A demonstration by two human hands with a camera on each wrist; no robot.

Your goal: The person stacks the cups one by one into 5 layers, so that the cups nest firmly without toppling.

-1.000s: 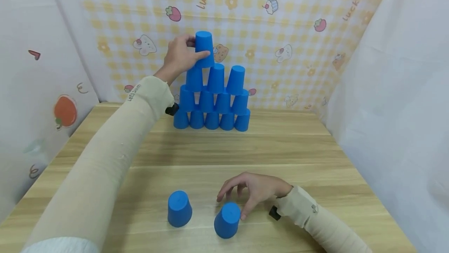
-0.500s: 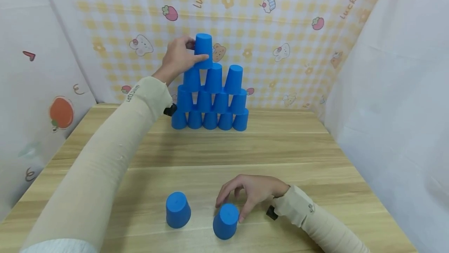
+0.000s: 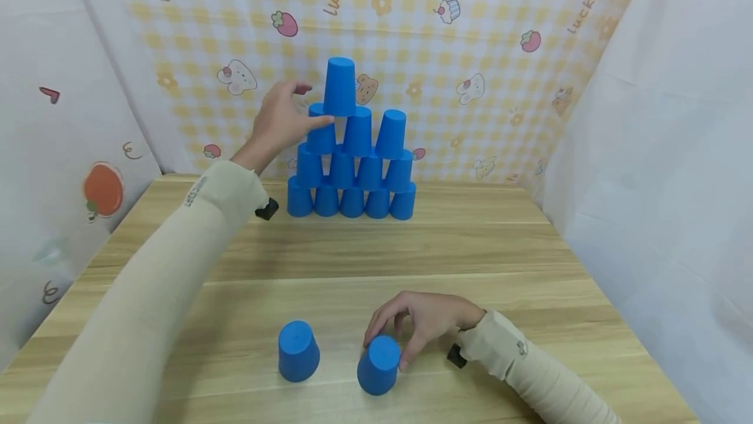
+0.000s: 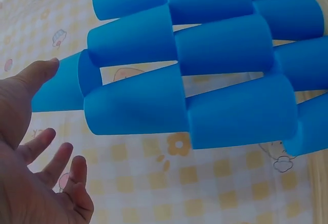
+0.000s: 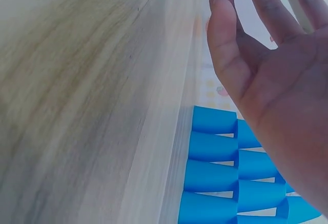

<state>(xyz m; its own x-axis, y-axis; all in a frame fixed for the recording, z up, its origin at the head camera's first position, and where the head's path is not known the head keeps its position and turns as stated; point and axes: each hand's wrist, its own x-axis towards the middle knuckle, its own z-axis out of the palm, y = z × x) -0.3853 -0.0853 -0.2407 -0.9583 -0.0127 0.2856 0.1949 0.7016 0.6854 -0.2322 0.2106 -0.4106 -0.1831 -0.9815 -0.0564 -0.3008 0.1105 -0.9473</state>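
Observation:
Several upside-down blue cups form a stacked pyramid (image 3: 370, 172) at the back of the table. One blue cup (image 3: 340, 87) stands on the third row, toward its left side. Just left of that top cup, my left hand (image 3: 276, 120) has its fingers spread, its thumb lower and overlapping a third-row cup. In the left wrist view, the thumb overlaps the top cup (image 4: 61, 88) and the other fingers are apart from it. At the front, my right hand (image 3: 429, 319) pinches a loose upside-down blue cup (image 3: 376, 372) between thumb and fingers; this cup is outside the right wrist view.
Another upside-down blue cup (image 3: 298, 353) stands left of the right hand's cup. The wooden table (image 3: 470, 241) ends at a patterned cloth (image 3: 441, 65) behind the pyramid. White cloth (image 3: 665, 149) hangs along the right side, and more hangs on the left.
My left hand has let go of the top cup and drawn back down and left; the cup stays on the stack. The right hand's fingers have closed on its cup, which has shifted slightly.

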